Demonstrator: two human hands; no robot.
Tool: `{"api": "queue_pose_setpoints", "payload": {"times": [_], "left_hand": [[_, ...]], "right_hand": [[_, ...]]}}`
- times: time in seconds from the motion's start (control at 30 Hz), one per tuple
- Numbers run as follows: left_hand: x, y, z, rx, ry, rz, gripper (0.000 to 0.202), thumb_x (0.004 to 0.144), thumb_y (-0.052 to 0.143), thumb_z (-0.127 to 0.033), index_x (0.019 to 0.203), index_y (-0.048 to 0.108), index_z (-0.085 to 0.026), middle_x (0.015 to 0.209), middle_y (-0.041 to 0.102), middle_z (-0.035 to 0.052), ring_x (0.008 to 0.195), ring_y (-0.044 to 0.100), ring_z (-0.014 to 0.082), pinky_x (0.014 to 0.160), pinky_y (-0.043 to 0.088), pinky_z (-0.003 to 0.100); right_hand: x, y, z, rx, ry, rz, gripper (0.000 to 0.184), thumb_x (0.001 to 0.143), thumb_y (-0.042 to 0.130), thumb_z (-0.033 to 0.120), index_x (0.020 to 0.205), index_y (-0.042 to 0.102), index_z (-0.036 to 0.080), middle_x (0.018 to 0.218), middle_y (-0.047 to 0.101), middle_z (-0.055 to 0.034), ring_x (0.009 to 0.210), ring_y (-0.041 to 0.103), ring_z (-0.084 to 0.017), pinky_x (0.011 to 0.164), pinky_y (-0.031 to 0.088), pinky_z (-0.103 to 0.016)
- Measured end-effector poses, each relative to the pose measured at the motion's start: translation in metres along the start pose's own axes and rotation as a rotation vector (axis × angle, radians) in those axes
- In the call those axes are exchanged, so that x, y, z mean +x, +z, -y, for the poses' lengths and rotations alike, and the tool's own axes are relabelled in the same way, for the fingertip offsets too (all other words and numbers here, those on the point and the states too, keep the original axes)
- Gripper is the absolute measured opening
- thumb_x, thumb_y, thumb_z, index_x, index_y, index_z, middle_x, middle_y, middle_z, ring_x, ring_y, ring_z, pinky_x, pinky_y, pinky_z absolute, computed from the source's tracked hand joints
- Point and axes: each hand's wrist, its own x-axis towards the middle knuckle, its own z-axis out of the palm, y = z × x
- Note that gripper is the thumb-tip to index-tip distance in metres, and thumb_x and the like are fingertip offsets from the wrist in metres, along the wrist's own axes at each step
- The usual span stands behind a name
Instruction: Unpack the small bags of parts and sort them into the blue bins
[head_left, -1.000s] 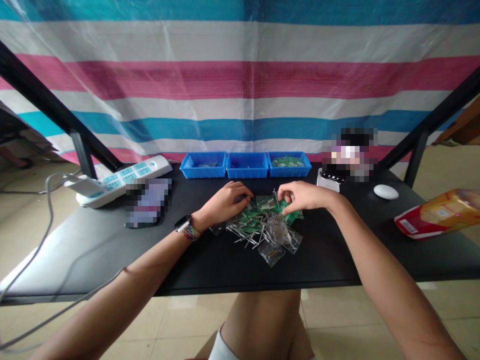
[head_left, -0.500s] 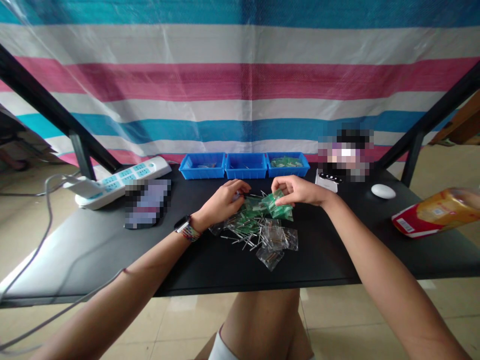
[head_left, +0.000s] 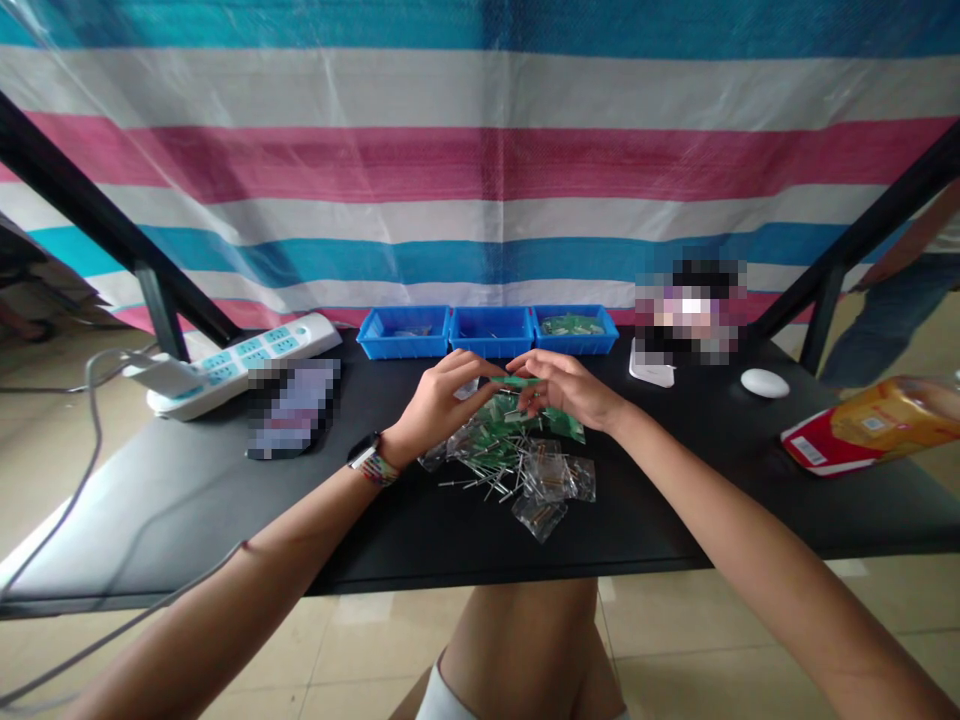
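Observation:
A small green plastic packet (head_left: pixel 519 381) is held over the pile between my two hands. My left hand (head_left: pixel 448 395) pinches its left end with thumb and fingertips. On its other side, the fingers of my right hand (head_left: pixel 568 390) meet the packet, partly hiding it. Beneath lies a mixed heap: green packets (head_left: pixel 568 424), loose silver rivets with thin pins (head_left: pixel 480 474), and clear bags with small brownish pieces (head_left: pixel 541 512). A clear packet (head_left: pixel 466 388) shows beside my left thumb.
Three blue bins, left (head_left: pixel 401 346), middle (head_left: pixel 491 347) and right (head_left: pixel 576 343), line the back; the right one contains green packets. A power strip (head_left: pixel 247 362) and blurred item (head_left: pixel 296 410) lie left. A white oval object (head_left: pixel 765 383) and red-gold package (head_left: pixel 870 425) lie right.
My right hand has moved left to meet my left hand over the pile. The green packets it held lie on the heap's right side. A person's leg has appeared at far right.

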Motion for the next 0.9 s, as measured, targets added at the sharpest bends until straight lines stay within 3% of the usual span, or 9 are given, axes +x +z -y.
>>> {"api": "queue_pose_setpoints", "payload": {"times": [0.13,0.23,0.3,0.4,0.53,0.63,0.73,0.8,0.9], "left_hand": [[0.000,0.002,0.002,-0.062,-0.137,-0.060,0.026,0.105,0.072,-0.036,0.087,0.070,-0.018,0.081,0.071,0.0016,0.075,0.065,0.0145,0.067,0.048,0.026],[-0.001,0.005,0.003,-0.112,-0.182,-0.039,0.024,0.105,0.072,-0.038,0.091,0.071,-0.017,0.081,0.071,0.0010,0.075,0.065,0.0143,0.068,0.050,0.026],[-0.002,0.006,0.003,-0.129,-0.162,-0.048,0.020,0.106,0.070,-0.034,0.117,0.073,-0.018,0.093,0.075,0.0039,0.083,0.070,0.0162,0.076,0.056,0.028],[-0.002,0.004,0.005,-0.086,-0.051,-0.079,0.045,0.109,0.056,-0.018,0.153,0.059,-0.022,0.128,0.073,0.0122,0.105,0.073,0.0198,0.093,0.061,0.035],[-0.001,-0.003,0.005,0.127,0.125,-0.045,0.052,0.104,0.056,-0.008,0.151,0.065,-0.030,0.153,0.063,0.0125,0.136,0.063,0.0283,0.113,0.055,0.051],[0.000,-0.006,0.005,0.145,0.180,-0.016,0.035,0.104,0.065,-0.014,0.134,0.075,-0.029,0.135,0.074,0.0094,0.125,0.067,0.0275,0.109,0.056,0.050],[0.001,-0.003,0.006,0.081,0.103,-0.074,0.011,0.105,0.070,-0.026,0.112,0.078,-0.022,0.101,0.078,0.0064,0.096,0.069,0.0216,0.089,0.058,0.038],[0.001,-0.001,0.006,0.049,0.006,-0.110,0.018,0.105,0.072,-0.034,0.096,0.076,-0.019,0.084,0.072,0.0035,0.079,0.063,0.0174,0.074,0.053,0.032],[0.001,0.000,0.006,-0.016,-0.086,-0.108,0.035,0.105,0.073,-0.042,0.079,0.067,-0.018,0.072,0.062,-0.0002,0.068,0.056,0.0139,0.065,0.044,0.029]], "right_hand": [[0.003,0.001,-0.006,0.006,-0.094,0.009,0.054,0.078,0.093,0.062,0.104,0.072,0.020,0.091,0.070,-0.0028,0.077,0.073,-0.019,0.063,0.064,-0.032],[0.005,0.003,-0.011,-0.041,-0.153,-0.066,0.043,0.077,0.097,0.050,0.093,0.073,0.019,0.082,0.068,0.0010,0.067,0.072,-0.016,0.061,0.065,-0.032],[0.006,0.005,-0.013,-0.040,-0.156,-0.104,0.040,0.078,0.097,0.049,0.089,0.073,0.019,0.079,0.069,0.0011,0.063,0.071,-0.015,0.060,0.066,-0.032],[0.007,0.006,-0.014,-0.007,-0.133,-0.126,0.041,0.075,0.099,0.048,0.085,0.073,0.018,0.075,0.069,0.0009,0.062,0.071,-0.015,0.059,0.067,-0.032],[0.006,0.009,-0.013,0.048,-0.088,-0.100,0.044,0.069,0.102,0.046,0.084,0.072,0.017,0.072,0.068,0.0016,0.060,0.071,-0.015,0.059,0.066,-0.030],[0.003,0.012,-0.010,0.071,-0.063,-0.073,0.050,0.075,0.097,0.048,0.107,0.074,0.018,0.079,0.071,-0.0002,0.062,0.072,-0.016,0.059,0.066,-0.031],[0.000,0.013,-0.006,0.079,-0.095,-0.079,0.061,0.089,0.082,0.060,0.134,0.066,0.022,0.093,0.075,-0.0032,0.066,0.072,-0.017,0.058,0.065,-0.033],[0.000,0.012,-0.005,0.003,-0.149,-0.107,0.056,0.089,0.079,0.062,0.129,0.067,0.024,0.097,0.073,-0.0030,0.066,0.069,-0.016,0.054,0.063,-0.031],[0.000,0.012,-0.006,-0.201,-0.225,-0.182,0.041,0.082,0.089,0.055,0.100,0.071,0.022,0.082,0.067,0.0014,0.057,0.060,-0.012,0.047,0.054,-0.026]]}}
